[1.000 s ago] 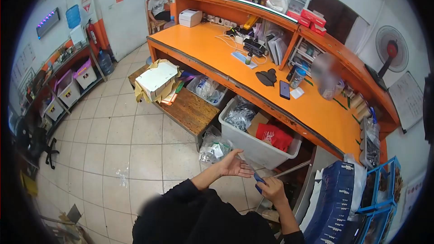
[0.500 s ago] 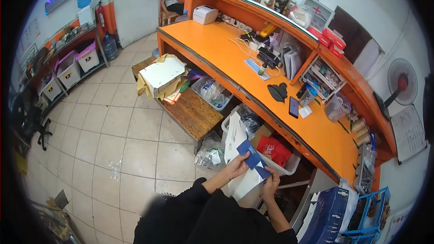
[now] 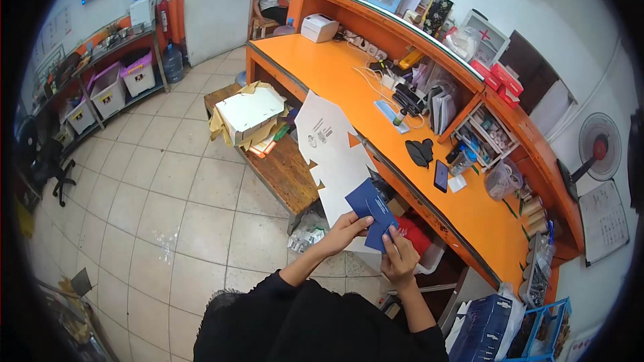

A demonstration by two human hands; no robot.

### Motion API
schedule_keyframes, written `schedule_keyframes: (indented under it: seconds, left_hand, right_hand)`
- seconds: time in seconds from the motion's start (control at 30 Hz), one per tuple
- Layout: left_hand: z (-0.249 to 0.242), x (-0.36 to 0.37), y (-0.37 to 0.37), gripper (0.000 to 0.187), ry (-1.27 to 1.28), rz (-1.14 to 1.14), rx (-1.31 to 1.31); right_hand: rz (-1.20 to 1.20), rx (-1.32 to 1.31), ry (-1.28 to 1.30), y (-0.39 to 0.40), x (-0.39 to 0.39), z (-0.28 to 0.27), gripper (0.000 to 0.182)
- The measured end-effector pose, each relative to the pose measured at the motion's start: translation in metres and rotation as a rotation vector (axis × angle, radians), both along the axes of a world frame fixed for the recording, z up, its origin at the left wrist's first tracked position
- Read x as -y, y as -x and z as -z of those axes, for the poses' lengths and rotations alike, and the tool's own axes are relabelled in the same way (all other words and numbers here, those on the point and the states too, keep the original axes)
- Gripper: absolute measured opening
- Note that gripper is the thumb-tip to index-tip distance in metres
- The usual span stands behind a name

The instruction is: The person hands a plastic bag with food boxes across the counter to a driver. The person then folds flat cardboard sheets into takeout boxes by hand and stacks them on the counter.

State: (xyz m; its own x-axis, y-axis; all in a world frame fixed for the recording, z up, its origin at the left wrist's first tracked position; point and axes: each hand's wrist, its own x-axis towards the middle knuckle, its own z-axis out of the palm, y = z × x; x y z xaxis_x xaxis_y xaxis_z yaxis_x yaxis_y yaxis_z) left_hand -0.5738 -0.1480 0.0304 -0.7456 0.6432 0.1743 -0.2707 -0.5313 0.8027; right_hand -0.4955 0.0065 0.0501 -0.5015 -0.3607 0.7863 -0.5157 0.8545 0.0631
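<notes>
A white die-cut cardboard sheet (image 3: pixel 335 167) with notched edges and small black print slants up in front of me, its far end overlapping the orange counter in this view. Dark blue panels (image 3: pixel 371 202) with fine white lettering lie over its near end. My left hand (image 3: pixel 347 231) is closed on their left edge, thumb on top. From the lower right, my right hand (image 3: pixel 400 256) pinches the lower blue panel, fingers over its face. The join between blue panels and white sheet is hidden.
An orange counter (image 3: pixel 322 70) runs along the right, with a phone (image 3: pixel 441 175) and a label printer (image 3: pixel 319 27) on it. A low wooden bench (image 3: pixel 285 177) holds a stack of white card (image 3: pixel 251 112). Blue printed cartons (image 3: pixel 486 328) stand lower right. A person (image 3: pixel 270 0) sits far back.
The white sheet has swung up and away from my body, showing more of its printed face. Both hands still grip the blue panels, which have tilted. The camera view has shifted slightly.
</notes>
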Motion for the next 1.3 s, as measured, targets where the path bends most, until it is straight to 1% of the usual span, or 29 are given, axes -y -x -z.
schedule_keyframes:
  seconds: [0.03, 0.1, 0.17, 0.23, 0.4, 0.47, 0.5, 0.6, 0.67, 0.73, 0.77, 0.83, 0.87, 0.93, 0.97, 1.03, 1.07, 1.1, 1.13, 1.17, 1.2, 1.23, 1.27, 1.3]
  left_hand:
    - [-0.001, -0.003, -0.001, 0.026, -0.044, 0.024, 0.004]
    - [0.000, -0.010, -0.005, 0.027, -0.027, 0.026, 0.016]
    - [-0.004, -0.017, -0.007, 0.028, -0.009, 0.035, 0.025]
    - [-0.010, -0.025, -0.013, 0.028, 0.054, 0.079, -0.063]
    - [0.010, -0.064, -0.038, 0.027, 0.070, 0.130, -0.085]
    - [0.018, -0.076, -0.054, 0.025, 0.146, 0.097, -0.226]
    - [0.022, -0.080, -0.058, 0.024, 0.226, 0.121, -0.288]
    - [0.020, -0.085, -0.082, 0.024, 0.244, 0.134, -0.338]
    - [0.029, -0.090, -0.091, 0.023, 0.198, 0.110, -0.287]
    - [0.033, -0.090, -0.095, 0.025, 0.317, 0.182, -0.401]
    - [0.031, -0.090, -0.100, 0.025, 0.319, 0.179, -0.399]
    - [0.021, -0.089, -0.115, 0.030, 0.115, 0.175, -0.379]
    - [0.013, -0.086, -0.120, 0.030, 0.117, 0.179, -0.379]
    - [0.000, -0.083, -0.127, 0.034, 0.344, 0.281, -0.383]
    - [0.007, -0.088, -0.132, 0.034, 0.343, 0.290, -0.384]
    - [0.039, -0.106, -0.145, 0.036, 0.391, 0.232, -0.226]
    - [0.049, -0.113, -0.153, 0.036, 0.391, 0.241, -0.229]
    - [0.060, -0.121, -0.161, 0.037, 0.323, 0.229, -0.215]
    - [0.073, -0.131, -0.169, 0.038, 0.254, 0.217, -0.201]
    - [0.081, -0.142, -0.179, 0.029, 0.178, 0.063, -0.387]
    - [0.092, -0.146, -0.185, 0.029, 0.177, 0.068, -0.389]
    - [0.082, -0.143, -0.194, 0.029, 0.258, 0.121, -0.501]
    - [0.073, -0.139, -0.202, 0.030, 0.340, 0.174, -0.612]
    - [0.065, -0.137, -0.206, 0.030, 0.340, 0.179, -0.611]
  right_hand:
    - [0.031, -0.006, 0.026, -0.002, 0.000, -0.002, 0.035]
    - [0.081, -0.017, 0.055, -0.008, -0.002, -0.005, 0.034]
    - [0.156, -0.022, 0.031, -0.017, -0.005, -0.008, 0.035]
    - [0.207, -0.014, 0.059, -0.026, -0.011, -0.006, 0.035]
    - [0.351, 0.001, 0.128, -0.054, -0.019, 0.001, 0.037]
    - [0.457, 0.040, 0.164, -0.065, -0.021, 0.008, 0.038]
    - [0.465, 0.041, 0.165, -0.073, -0.022, 0.011, 0.038]
    - [0.487, 0.068, 0.210, -0.096, -0.029, 0.015, 0.038]
    - [0.492, 0.054, 0.190, -0.107, -0.030, 0.016, 0.037]
    - [0.501, 0.060, 0.185, -0.117, -0.028, 0.016, 0.036]
    - [0.511, 0.067, 0.181, -0.122, -0.028, 0.016, 0.036]
    - [0.508, 0.075, 0.198, -0.131, -0.027, 0.015, 0.034]
    - [0.508, 0.083, 0.212, -0.136, -0.027, 0.015, 0.033]
    - [0.527, 0.133, 0.229, -0.151, -0.030, 0.020, 0.033]
    - [0.542, 0.183, 0.243, -0.158, -0.033, 0.022, 0.033]
    - [0.550, 0.217, 0.234, -0.171, -0.039, 0.017, 0.035]
    - [0.546, 0.254, 0.224, -0.178, -0.042, 0.013, 0.037]
    - [0.555, 0.250, 0.226, -0.183, -0.045, 0.009, 0.037]
    - [0.574, 0.202, 0.280, -0.186, -0.048, 0.004, 0.039]
    - [0.591, 0.153, 0.333, -0.187, -0.050, -0.003, 0.042]
    - [0.607, 0.106, 0.385, -0.188, -0.052, -0.009, 0.045]
    - [0.586, 0.042, 0.392, -0.185, -0.054, -0.016, 0.050]
    - [0.633, -0.002, 0.339, -0.179, -0.052, -0.031, 0.042]
    - [0.660, 0.046, 0.320, -0.176, -0.055, -0.035, 0.036]
